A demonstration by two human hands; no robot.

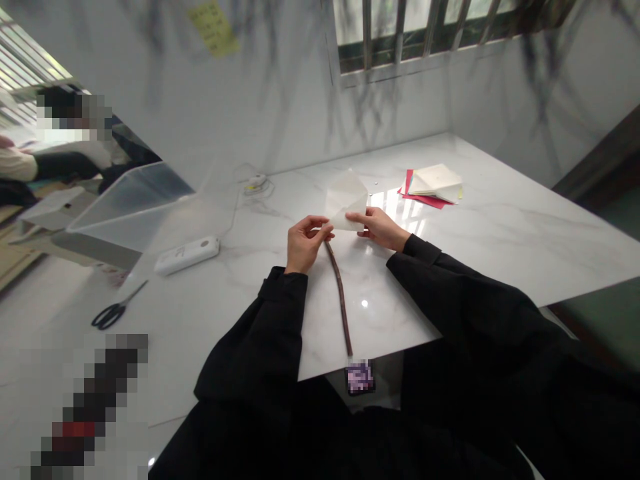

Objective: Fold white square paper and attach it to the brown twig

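Between my two hands is a folded sheet of off-white paper (346,197), raised over the white marbled table. My left hand (306,243) pinches its lower left corner between thumb and fingers. On the lower right edge, my right hand (381,228) grips the paper with the thumb on top and the fingers partly hidden beneath. A thin brown stick (341,293) lies below the paper, its upper end close to my left hand and its lower end near the table's front edge.
A stack of red and cream papers (431,183) lies at the back right. To the left are a white device (188,256), scissors (119,307) and a translucent plastic bin (133,200). A cable (257,183) runs by the wall. Another person (60,150) sits at far left.
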